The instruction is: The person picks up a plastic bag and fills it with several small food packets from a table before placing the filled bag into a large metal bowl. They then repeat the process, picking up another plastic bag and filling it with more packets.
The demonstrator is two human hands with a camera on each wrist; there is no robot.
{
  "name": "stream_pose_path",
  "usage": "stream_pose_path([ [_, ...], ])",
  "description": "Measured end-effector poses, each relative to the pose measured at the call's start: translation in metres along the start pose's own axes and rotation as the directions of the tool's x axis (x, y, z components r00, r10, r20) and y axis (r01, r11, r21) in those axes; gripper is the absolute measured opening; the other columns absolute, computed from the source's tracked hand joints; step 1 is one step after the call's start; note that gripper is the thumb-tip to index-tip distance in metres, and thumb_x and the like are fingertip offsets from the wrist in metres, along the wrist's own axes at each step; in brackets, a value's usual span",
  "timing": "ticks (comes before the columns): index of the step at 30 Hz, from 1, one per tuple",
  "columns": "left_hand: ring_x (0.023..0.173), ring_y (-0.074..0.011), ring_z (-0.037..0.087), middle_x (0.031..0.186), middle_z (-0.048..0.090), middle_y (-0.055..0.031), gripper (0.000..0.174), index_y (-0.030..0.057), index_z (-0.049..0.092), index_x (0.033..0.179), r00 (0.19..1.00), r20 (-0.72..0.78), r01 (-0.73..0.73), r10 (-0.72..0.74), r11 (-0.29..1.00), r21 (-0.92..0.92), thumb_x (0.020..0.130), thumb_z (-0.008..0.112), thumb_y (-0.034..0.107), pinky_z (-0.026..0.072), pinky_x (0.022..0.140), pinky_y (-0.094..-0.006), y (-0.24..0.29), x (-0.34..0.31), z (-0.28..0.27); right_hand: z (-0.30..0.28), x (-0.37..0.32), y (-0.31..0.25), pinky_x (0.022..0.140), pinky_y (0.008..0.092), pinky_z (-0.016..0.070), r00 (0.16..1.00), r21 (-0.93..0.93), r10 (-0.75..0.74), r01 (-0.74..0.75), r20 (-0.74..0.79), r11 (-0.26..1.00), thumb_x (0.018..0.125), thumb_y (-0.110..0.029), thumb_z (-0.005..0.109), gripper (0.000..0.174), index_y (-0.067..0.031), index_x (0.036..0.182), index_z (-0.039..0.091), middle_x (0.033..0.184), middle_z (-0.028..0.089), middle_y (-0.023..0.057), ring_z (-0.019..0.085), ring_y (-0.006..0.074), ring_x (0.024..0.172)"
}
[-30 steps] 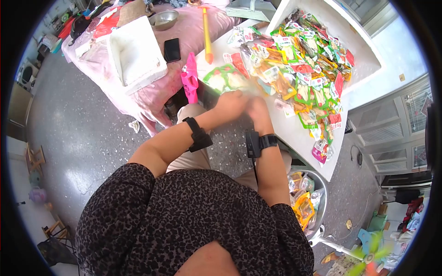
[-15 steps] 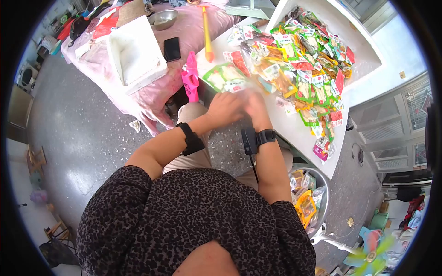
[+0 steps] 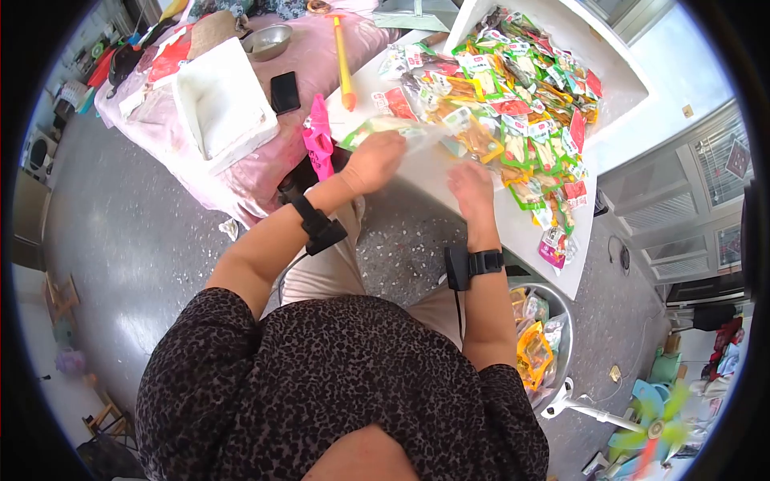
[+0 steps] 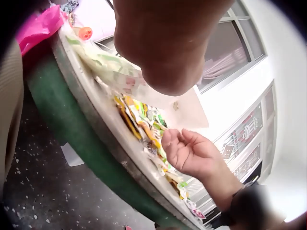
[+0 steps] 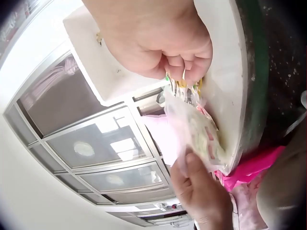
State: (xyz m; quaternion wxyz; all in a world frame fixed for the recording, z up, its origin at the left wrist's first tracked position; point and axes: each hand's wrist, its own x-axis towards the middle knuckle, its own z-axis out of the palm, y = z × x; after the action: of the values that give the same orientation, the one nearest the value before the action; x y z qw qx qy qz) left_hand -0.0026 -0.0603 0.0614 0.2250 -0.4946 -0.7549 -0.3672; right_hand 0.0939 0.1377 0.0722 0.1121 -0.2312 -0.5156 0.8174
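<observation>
At the near edge of the white tabletop (image 3: 425, 172), my left hand (image 3: 375, 164) pinches a clear plastic bag with green print (image 5: 199, 129). In the right wrist view, the left thumb and fingers (image 5: 194, 165) grip one edge of this bag, which is blurred and hangs upright. My right hand (image 3: 472, 192) is apart from it, to the right, over the table's edge. Its fingers are loosely curled, with the palm showing in the left wrist view. Beyond both hands lies a large heap of packaged food pouches (image 3: 525, 100), with green, yellow and red prints.
A white foam box (image 3: 622, 60) lies tipped behind the heap. Below the table's right side stands a metal basin (image 3: 568, 337) of more pouches. On the pink-covered bed are another foam box (image 3: 224, 104), a phone (image 3: 285, 92) and a metal bowl (image 3: 269, 42). A pink bag (image 3: 318, 140) hangs nearby.
My hands were close together at the table's edge and have moved apart. The left has gone left and up with the bag; the right has gone to the right.
</observation>
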Motion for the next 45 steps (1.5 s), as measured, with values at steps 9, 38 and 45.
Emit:
stream_pose_path([
  [9,0.086,-0.0140,0.052,0.093,0.056,-0.0078,0.021,-0.0007,0.052,0.096,0.802,0.460,0.573,-0.380,0.276,-0.772,0.083,0.042,0.013,0.0404,0.077,-0.0263,0.035,0.058,-0.080,0.017,-0.014,-0.057,0.069,0.0254,0.0410,0.804,-0.347,-0.506,0.592,0.311,0.727,0.072,-0.010,0.059,0.035,-0.0004,0.102,0.045,0.088,0.052,0.0053,0.050,0.0124,0.082],
  [38,0.087,-0.0129,0.049,0.094,0.054,-0.0060,0.020,-0.0001,0.052,0.096,0.656,0.755,0.717,-0.005,0.317,-0.621,0.083,0.046,0.014,0.0387,0.077,-0.0261,0.130,0.000,-0.044,-0.038,-0.187,-0.062,0.058,0.0421,0.0377,0.763,-0.729,-0.189,0.647,0.619,0.224,0.074,-0.020,0.047,0.018,-0.0022,0.071,0.049,0.065,0.051,0.0156,0.050,0.0341,0.064],
  [45,0.087,-0.0157,0.051,0.092,0.055,-0.0070,0.018,0.0002,0.053,0.092,0.601,0.784,0.696,-0.157,0.584,-0.417,0.082,0.045,0.013,0.0392,0.076,-0.0266,0.078,-0.020,0.001,-0.137,-0.234,-0.079,0.058,0.0307,0.0402,0.889,-0.818,-0.372,0.413,0.267,0.401,0.074,-0.013,0.052,0.011,-0.0021,0.078,0.053,0.067,0.051,0.0091,0.052,0.0210,0.063],
])
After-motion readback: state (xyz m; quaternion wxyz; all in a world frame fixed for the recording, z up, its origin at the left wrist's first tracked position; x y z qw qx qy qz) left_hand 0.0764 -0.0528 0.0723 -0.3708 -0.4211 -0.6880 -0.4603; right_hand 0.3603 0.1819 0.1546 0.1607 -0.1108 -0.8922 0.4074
